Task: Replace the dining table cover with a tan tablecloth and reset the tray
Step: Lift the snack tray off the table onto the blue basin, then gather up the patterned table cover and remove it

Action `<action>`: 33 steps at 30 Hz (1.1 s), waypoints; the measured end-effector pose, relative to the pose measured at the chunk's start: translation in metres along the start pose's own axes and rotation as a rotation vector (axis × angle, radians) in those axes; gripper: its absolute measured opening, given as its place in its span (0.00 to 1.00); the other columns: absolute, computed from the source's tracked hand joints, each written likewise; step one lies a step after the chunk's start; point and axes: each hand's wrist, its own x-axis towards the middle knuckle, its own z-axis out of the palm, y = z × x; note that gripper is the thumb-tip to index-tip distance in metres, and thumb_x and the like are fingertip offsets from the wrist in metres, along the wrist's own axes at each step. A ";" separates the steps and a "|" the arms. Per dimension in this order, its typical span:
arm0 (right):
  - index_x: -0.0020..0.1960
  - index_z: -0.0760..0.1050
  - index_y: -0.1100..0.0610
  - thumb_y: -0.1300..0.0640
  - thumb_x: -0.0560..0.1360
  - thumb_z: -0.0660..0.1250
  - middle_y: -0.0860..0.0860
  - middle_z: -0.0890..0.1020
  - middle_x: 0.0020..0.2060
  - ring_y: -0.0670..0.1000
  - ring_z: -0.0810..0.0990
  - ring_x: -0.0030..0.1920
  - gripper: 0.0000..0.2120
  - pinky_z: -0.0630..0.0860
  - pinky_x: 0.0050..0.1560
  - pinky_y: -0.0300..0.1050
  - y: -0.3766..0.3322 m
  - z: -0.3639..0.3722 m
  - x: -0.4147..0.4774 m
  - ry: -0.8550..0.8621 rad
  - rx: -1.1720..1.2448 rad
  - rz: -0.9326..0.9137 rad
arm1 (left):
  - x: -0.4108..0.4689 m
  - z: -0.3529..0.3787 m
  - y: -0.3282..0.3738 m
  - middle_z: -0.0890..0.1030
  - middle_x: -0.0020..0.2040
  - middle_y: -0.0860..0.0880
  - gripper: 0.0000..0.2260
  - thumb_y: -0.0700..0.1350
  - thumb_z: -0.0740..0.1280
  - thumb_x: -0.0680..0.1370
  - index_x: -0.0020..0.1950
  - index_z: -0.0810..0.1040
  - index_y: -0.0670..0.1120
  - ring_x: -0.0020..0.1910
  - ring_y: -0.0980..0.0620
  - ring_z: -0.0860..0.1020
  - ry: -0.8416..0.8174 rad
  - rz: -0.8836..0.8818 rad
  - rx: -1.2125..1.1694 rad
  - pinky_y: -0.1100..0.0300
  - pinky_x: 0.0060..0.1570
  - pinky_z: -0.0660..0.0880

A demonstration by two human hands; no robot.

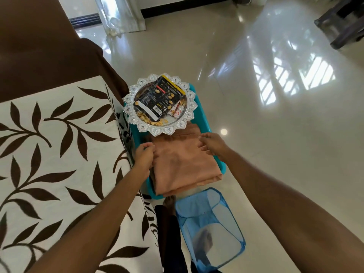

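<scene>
Cloth [185, 166] folded, tan, on near end of teal stool [204, 123], just beside tabletop [59, 134] edge. Tray [194, 104] on stool's far end, rim seems to overlap cloth's far edge. Left hand [143, 156]: fingers curled, pinching cloth's left edge. Right hand [211, 145]: fingers fairly straight, resting on cloth's right side. Advice: draw cloth low toward near end first, then lift; upward yank risks tipping tray, spilling nuts [145, 119].

A low teal plastic stand [137, 133] sits on the glossy floor [256, 134], just right of the table [29, 62] with its leaf-patterned cover [59, 144]. On the stand, a silver tray [128, 110] lies at the far end and a folded tan tablecloth [183, 166] at the near end. A blue mesh basket [210, 223] stands on the floor nearer still.
</scene>
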 end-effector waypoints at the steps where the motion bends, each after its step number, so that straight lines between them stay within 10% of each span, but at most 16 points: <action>1: 0.62 0.77 0.56 0.52 0.81 0.64 0.52 0.82 0.42 0.47 0.78 0.38 0.13 0.71 0.38 0.41 0.007 -0.002 -0.007 -0.004 -0.019 0.006 | -0.008 0.001 -0.005 0.80 0.42 0.48 0.05 0.41 0.62 0.81 0.52 0.76 0.50 0.36 0.52 0.78 -0.019 0.014 0.032 0.60 0.31 0.72; 12: 0.56 0.77 0.58 0.59 0.81 0.64 0.56 0.80 0.42 0.51 0.79 0.41 0.06 0.80 0.42 0.45 0.071 0.009 -0.121 -0.135 -0.142 -0.187 | -0.142 -0.040 -0.073 0.82 0.43 0.45 0.06 0.39 0.63 0.82 0.50 0.79 0.46 0.41 0.50 0.80 0.043 0.615 0.271 0.61 0.42 0.78; 16: 0.51 0.78 0.57 0.59 0.80 0.64 0.53 0.80 0.40 0.47 0.78 0.40 0.05 0.71 0.35 0.29 0.092 0.045 -0.167 -0.197 -0.269 -0.406 | -0.201 -0.102 -0.137 0.80 0.49 0.49 0.06 0.39 0.65 0.80 0.53 0.79 0.47 0.49 0.53 0.78 0.291 0.795 0.434 0.61 0.49 0.76; 25: 0.65 0.78 0.54 0.52 0.79 0.68 0.54 0.79 0.57 0.55 0.76 0.59 0.16 0.73 0.62 0.51 0.118 0.180 -0.263 -0.260 -0.545 -0.990 | -0.304 -0.255 -0.260 0.77 0.62 0.45 0.14 0.43 0.68 0.79 0.64 0.75 0.45 0.64 0.46 0.74 0.705 0.534 0.624 0.51 0.64 0.71; 33: 0.73 0.68 0.53 0.34 0.78 0.59 0.59 0.70 0.68 0.61 0.69 0.65 0.31 0.70 0.66 0.55 0.147 0.276 -0.295 0.076 -0.878 -0.911 | -0.298 -0.379 -0.284 0.62 0.79 0.43 0.30 0.56 0.67 0.79 0.77 0.64 0.45 0.79 0.42 0.54 0.681 0.338 0.915 0.38 0.75 0.57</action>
